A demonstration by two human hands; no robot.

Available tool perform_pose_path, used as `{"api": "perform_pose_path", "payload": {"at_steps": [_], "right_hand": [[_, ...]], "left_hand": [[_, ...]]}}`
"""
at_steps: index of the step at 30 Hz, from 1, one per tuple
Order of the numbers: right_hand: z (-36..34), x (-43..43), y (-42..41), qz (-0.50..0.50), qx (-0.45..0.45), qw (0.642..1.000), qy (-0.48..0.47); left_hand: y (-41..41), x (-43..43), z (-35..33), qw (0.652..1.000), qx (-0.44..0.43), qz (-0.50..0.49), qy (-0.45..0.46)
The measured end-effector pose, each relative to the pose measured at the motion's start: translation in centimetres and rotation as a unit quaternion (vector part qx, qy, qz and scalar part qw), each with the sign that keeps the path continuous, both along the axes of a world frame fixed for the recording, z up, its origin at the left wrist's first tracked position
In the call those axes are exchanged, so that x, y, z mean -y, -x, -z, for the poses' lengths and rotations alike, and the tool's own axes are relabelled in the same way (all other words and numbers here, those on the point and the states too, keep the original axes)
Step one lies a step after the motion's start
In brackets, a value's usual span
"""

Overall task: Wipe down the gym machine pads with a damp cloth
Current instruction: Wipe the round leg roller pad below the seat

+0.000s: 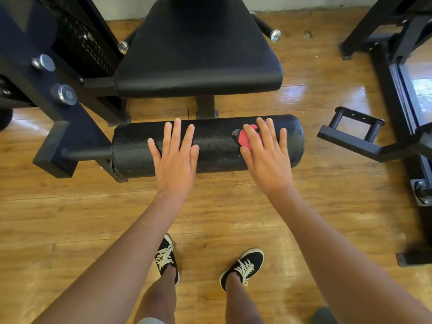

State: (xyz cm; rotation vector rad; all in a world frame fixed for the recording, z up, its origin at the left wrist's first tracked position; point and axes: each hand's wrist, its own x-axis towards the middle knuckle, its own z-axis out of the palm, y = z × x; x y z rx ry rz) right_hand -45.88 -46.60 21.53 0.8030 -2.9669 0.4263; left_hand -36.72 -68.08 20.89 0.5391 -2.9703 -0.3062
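Nearest the camera: two dark shoes (243, 265) on the wood floor (70, 218), on the near side of the roller (215, 143). Both bare forearms reach away from the person to the roller.

Left hand (174, 157): flat, fingers straight and spread, palm down on the roller just left of its middle. It holds nothing and looks like a brace.

Right hand (266, 153): also flat with fingers straight, lying on the red cloth (243, 139) and pressing it onto the roller's right part. It is not curled round the cloth.

Key relation: the roller's long axis runs left-right, across both arms, so wiping strokes likely go sideways along it. The cloth sits toward the right end and the right hand is the one on it. The stretch between the hands and the left end are within reach; the left hand would need to lift or shift for a full pass.

Beyond the roller: the seat pad (198, 47), not touched by either hand, so likely yet to be wiped. Frame (58, 127) to the roller's left, a handle bar (350, 134) to its right.

Hard to make out: most of the cloth is under the right hand, so its extent is unclear. A grey patch at the cloth's left edge could be torn roller cover or cloth, cannot tell which. Dampness can't be judged. The roller's underside and far side are hidden.
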Motion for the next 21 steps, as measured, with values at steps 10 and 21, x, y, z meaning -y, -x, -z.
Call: {"api": "perform_pose_path", "payload": {"at_steps": [10, 21], "right_hand": [[0.9, -4.1, 1.0, 0.106, -0.012, 0.994, 0.025], [1.5, -1.1, -1.2, 0.124, 0.005, 0.989, 0.086]], "left_hand": [[0.0, 0.4, 0.0, 1.0, -0.008, 0.012, 0.004], [0.0, 0.1, 0.3, 1.0, -0.018, 0.002, -0.001]]}}
